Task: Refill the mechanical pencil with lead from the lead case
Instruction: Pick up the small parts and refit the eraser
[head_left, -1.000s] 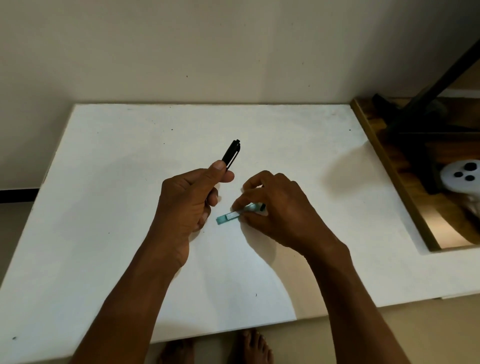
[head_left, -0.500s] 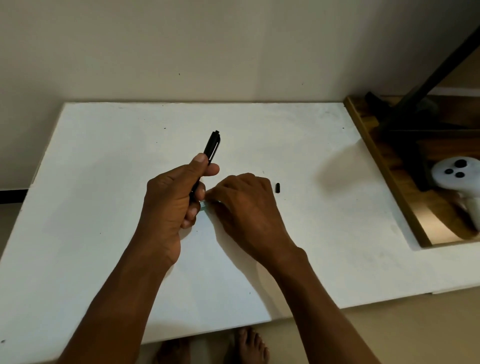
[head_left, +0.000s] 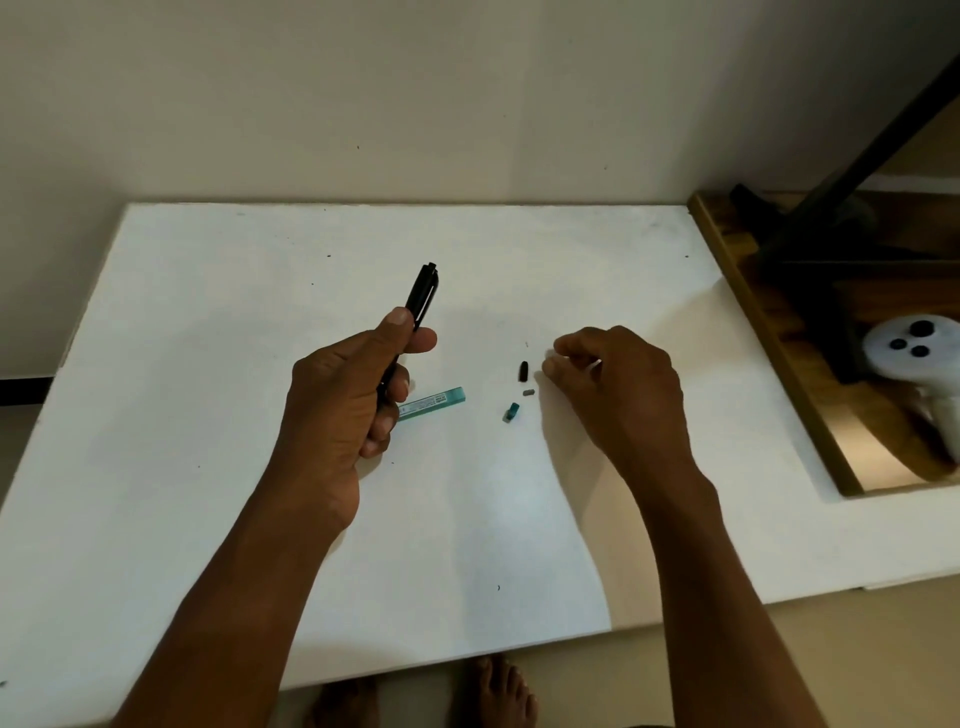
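My left hand (head_left: 353, 400) is shut on the black mechanical pencil (head_left: 423, 293), holding it upright and tilted, its clip end pointing away from me. The teal lead case (head_left: 436, 402) lies flat on the white table (head_left: 208, 364), just right of that hand. Further right lie three small parts close together: a black pencil cap (head_left: 523, 370), a tiny grey eraser piece (head_left: 529, 392) and a small teal case cap (head_left: 511, 412). My right hand (head_left: 618, 384) hovers just right of these parts, fingertips pinched together. I see nothing between them.
A wooden surface (head_left: 727, 260) adjoins the table's right edge, carrying a white controller (head_left: 909, 353) and a black slanted stand leg (head_left: 841, 171). A wall runs behind the table. Bare feet (head_left: 498, 691) show below the near edge.
My right hand left the lead case beside my left hand and moved right to the small parts. The lead case and the teal cap now lie uncovered on the table.
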